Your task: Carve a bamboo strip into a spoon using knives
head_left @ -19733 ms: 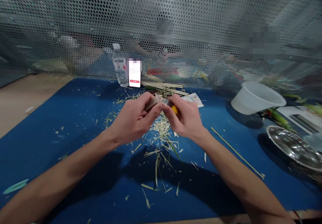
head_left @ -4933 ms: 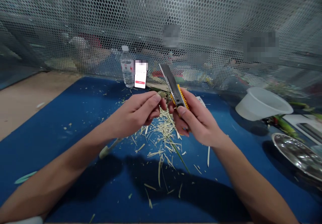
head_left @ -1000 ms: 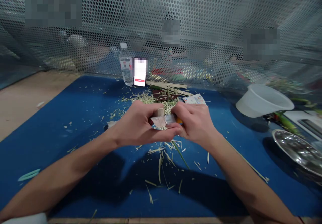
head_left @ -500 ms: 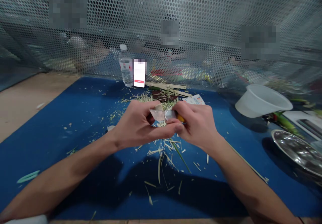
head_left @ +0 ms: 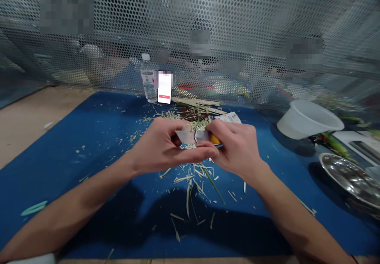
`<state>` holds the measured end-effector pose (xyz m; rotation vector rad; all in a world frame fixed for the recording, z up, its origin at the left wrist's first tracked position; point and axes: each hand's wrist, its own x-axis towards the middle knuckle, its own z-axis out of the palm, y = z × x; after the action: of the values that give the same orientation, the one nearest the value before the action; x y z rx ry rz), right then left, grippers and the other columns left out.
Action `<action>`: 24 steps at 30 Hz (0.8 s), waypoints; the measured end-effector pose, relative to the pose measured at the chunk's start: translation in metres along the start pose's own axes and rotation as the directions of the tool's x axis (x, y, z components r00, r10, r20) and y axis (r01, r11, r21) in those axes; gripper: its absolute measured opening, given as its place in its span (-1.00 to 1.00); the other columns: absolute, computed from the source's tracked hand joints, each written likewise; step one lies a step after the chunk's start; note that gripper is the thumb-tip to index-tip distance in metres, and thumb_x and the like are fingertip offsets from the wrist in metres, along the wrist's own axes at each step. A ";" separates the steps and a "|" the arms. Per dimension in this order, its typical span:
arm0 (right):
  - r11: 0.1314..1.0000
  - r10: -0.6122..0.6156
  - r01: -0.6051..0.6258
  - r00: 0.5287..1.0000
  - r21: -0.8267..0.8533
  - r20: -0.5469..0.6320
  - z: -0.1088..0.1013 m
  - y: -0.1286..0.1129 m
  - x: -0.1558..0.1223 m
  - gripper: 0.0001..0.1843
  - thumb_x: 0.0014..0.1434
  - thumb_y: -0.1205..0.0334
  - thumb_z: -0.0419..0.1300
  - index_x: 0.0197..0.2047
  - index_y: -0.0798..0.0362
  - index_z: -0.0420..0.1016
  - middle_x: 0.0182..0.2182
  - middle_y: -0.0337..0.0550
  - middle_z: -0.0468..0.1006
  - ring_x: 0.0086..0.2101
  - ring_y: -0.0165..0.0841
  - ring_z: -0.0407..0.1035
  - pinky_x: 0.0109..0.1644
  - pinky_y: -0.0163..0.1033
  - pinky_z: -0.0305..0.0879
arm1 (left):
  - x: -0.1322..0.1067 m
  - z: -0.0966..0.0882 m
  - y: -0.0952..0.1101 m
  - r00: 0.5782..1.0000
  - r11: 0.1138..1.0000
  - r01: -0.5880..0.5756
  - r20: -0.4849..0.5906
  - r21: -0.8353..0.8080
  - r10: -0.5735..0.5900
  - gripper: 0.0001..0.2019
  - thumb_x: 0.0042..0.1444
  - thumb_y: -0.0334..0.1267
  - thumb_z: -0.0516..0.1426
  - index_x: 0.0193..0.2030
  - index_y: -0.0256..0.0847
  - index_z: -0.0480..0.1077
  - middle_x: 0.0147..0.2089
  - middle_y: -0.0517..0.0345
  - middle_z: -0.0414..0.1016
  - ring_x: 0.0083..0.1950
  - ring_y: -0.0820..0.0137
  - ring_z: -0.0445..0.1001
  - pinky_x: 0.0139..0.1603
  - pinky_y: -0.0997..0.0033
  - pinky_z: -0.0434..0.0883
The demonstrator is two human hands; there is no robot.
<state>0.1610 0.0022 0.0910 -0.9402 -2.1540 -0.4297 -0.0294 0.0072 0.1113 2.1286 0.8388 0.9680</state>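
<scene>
Utility knife (head_left: 214, 139) is clamped in the right hand (head_left: 236, 149), its blade set against a pale stalk (head_left: 186, 128) pinched in the left hand (head_left: 158, 145), above a blue mat (head_left: 89, 145); many shavings (head_left: 190, 171) are already cut, while strips (head_left: 196, 102) lie seemingly uncut at upper centre.

Two hands (head_left: 160, 147) (head_left: 236, 149), one utility knife (head_left: 214, 139), one water bottle (head_left: 149, 80), one phone (head_left: 164, 88), one white bowl (head_left: 307, 119), one steel plate (head_left: 348, 179).

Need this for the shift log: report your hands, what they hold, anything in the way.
Right hand gripping yellow utility knife. Left hand at its blade, pinching a pale stalk, mostly hidden. Plant shavings scattered on blue mat under both hands.
</scene>
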 end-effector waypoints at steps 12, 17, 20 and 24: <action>0.992 -0.071 0.068 0.997 0.104 0.025 0.001 0.005 0.001 -0.49 0.32 -0.20 -0.04 -0.47 0.01 0.26 -0.65 -0.33 0.33 -0.61 -0.52 0.16 -0.53 -0.34 -0.04 | -0.002 0.008 -0.005 0.998 0.995 -0.054 -0.014 0.078 0.055 -0.59 -0.10 -0.11 0.37 -0.60 -0.25 0.23 -0.66 0.40 0.19 -0.60 0.64 0.07 -0.65 0.58 0.04; 0.997 0.041 -0.041 0.999 0.061 0.003 0.003 0.005 0.000 -0.49 0.30 -0.22 -0.03 -0.48 0.01 0.26 -0.66 -0.34 0.34 -0.63 -0.53 0.15 -0.54 -0.33 -0.07 | -0.006 0.013 -0.003 0.982 0.983 -0.125 -0.122 0.134 0.142 -0.52 -0.01 -0.14 0.32 -0.64 -0.21 0.09 -0.68 0.41 0.06 -0.63 0.64 -0.02 -0.66 0.52 -0.01; 0.992 0.128 -0.128 0.992 -0.022 0.004 0.006 0.009 -0.001 -0.55 0.27 -0.17 0.04 -0.45 0.01 0.29 -0.64 -0.33 0.38 -0.64 -0.52 0.17 -0.55 -0.31 -0.11 | -0.009 0.017 -0.001 0.943 0.972 -0.124 -0.283 0.198 0.178 -0.46 0.14 -0.21 0.21 -0.65 -0.22 -0.08 -0.69 0.38 -0.02 -0.63 0.63 -0.07 -0.64 0.49 -0.02; 0.971 0.233 -0.231 0.972 0.065 -0.024 0.005 0.014 0.000 -0.60 0.30 -0.11 0.04 -0.42 0.01 0.29 -0.66 -0.35 0.31 -0.64 -0.52 0.14 -0.55 -0.32 -0.06 | -0.009 0.018 0.002 0.931 0.973 -0.077 -0.335 0.216 0.148 -0.45 0.10 -0.17 0.24 -0.64 -0.21 -0.07 -0.69 0.38 0.06 -0.62 0.64 -0.02 -0.64 0.51 0.03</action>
<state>0.1684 0.0143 0.0874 -1.1268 -1.9872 -0.2591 -0.0191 -0.0061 0.0995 2.2268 1.0295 1.4047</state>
